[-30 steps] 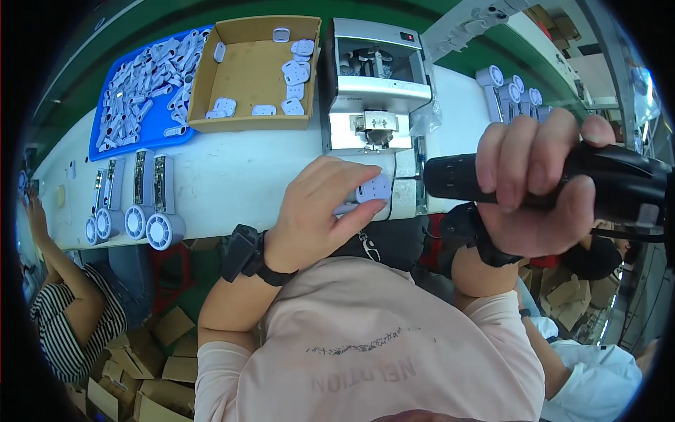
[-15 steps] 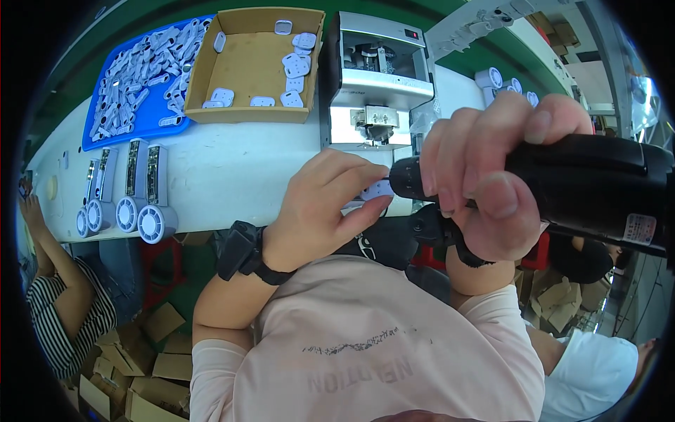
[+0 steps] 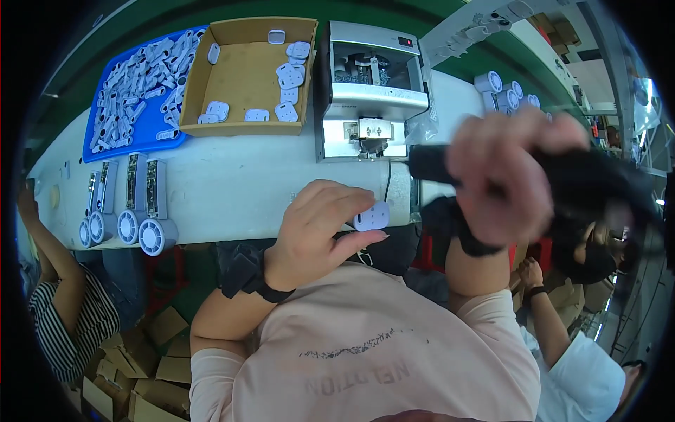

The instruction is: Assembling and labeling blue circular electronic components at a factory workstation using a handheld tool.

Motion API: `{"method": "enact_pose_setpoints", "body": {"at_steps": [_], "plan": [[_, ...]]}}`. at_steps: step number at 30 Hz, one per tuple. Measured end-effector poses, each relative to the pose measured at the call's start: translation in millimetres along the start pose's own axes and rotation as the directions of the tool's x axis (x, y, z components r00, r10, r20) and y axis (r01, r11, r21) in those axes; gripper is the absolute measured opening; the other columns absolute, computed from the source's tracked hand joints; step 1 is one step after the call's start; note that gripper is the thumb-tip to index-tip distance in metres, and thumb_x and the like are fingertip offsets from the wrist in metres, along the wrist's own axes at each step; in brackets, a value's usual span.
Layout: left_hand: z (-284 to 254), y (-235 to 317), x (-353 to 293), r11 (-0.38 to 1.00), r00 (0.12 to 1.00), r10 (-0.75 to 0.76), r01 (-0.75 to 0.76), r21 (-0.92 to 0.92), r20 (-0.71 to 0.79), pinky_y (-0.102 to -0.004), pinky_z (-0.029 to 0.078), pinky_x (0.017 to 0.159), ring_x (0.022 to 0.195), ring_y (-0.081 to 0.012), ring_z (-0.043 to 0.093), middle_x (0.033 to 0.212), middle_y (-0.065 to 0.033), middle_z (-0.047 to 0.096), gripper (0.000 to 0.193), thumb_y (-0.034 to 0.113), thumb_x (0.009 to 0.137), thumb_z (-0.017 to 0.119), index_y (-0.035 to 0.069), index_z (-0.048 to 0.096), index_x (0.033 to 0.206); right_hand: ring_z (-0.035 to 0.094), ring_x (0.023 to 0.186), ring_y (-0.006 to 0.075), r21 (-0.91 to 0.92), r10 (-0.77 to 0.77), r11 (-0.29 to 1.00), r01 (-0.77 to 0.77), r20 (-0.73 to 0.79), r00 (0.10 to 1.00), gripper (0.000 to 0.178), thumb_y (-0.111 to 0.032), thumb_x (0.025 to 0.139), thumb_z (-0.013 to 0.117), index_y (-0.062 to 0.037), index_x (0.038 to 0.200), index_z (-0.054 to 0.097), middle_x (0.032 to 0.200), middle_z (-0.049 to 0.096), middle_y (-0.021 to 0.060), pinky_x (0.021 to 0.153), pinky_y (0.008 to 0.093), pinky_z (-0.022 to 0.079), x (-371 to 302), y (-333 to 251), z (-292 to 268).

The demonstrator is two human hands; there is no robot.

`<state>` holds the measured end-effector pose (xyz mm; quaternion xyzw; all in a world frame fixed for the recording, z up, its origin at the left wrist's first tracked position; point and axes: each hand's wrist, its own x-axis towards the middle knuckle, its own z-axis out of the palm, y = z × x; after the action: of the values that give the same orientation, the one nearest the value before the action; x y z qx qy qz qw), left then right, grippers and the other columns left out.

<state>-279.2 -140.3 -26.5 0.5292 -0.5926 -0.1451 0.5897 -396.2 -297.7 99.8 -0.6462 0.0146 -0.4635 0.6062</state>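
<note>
Near the table's front edge, my left hand [image 3: 313, 228] pinches a small white rounded-square plastic casing [image 3: 373, 216] between thumb and fingers. Dark holes show on the casing's face. To the right, my right hand [image 3: 500, 172] is wrapped round a black electric screwdriver [image 3: 594, 176], which lies nearly level with its nose pointing left. Both are smeared by motion, and the screwdriver's tip is apart from the casing. Behind my hands stands a silver-and-black screw feeder [image 3: 380, 98] with a clear window.
Left of the feeder sits a cardboard box [image 3: 242, 128] with several similar casings. A blue tray [image 3: 151, 146] heaped with white parts lies beyond it. White round-ended units with circuit boards [image 3: 158, 235] line the front left. Co-workers sit on both sides.
The screwdriver has pulled back from the casing, off to the right, with my right hand. The casing, still in my left hand, is lower in view and shows more of its face.
</note>
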Motion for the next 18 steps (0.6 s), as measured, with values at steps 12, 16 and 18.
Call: {"method": "enact_pose_setpoints", "body": {"at_steps": [12,16,18], "plan": [[3,1,1,1.000,0.999,0.016,-0.016,-0.016,-0.030,-0.0398,0.054,0.083,0.097,-0.0319,0.067,0.111,-0.0097,0.072,0.047,0.014,0.075,0.089,0.005,0.068,0.116,0.060,0.062,0.0190,-0.132,0.371,0.914,-0.383,-0.107,0.923,0.034,0.008,0.088,0.064,-0.0042,0.117,0.052,0.080,0.061,0.0100,0.059,0.0357,0.052,-23,46,-4],[1,2,2,1.000,1.000,0.002,-0.002,0.009,-0.031,-0.0400,0.054,0.084,0.097,-0.0317,0.067,0.111,-0.0090,0.073,0.046,0.011,0.075,0.088,0.006,0.068,0.116,0.055,0.061,0.0151,0.066,0.101,0.993,-0.101,-0.001,0.995,0.028,-0.005,0.095,0.061,-0.0059,0.121,0.052,0.082,0.056,0.0041,0.059,0.0327,0.049,-16,-3,-8],[1,1,5,1.000,1.000,0.005,-0.005,0.006,-0.016,-0.0400,0.054,0.084,0.097,-0.0316,0.067,0.110,-0.0088,0.073,0.045,0.011,0.075,0.088,0.006,0.069,0.116,0.054,0.061,0.0142,0.160,0.026,0.987,-0.029,0.021,0.999,0.027,-0.010,0.097,0.060,-0.0068,0.122,0.051,0.083,0.055,0.0029,0.059,0.0322,0.048,-10,-25,-1]]}}
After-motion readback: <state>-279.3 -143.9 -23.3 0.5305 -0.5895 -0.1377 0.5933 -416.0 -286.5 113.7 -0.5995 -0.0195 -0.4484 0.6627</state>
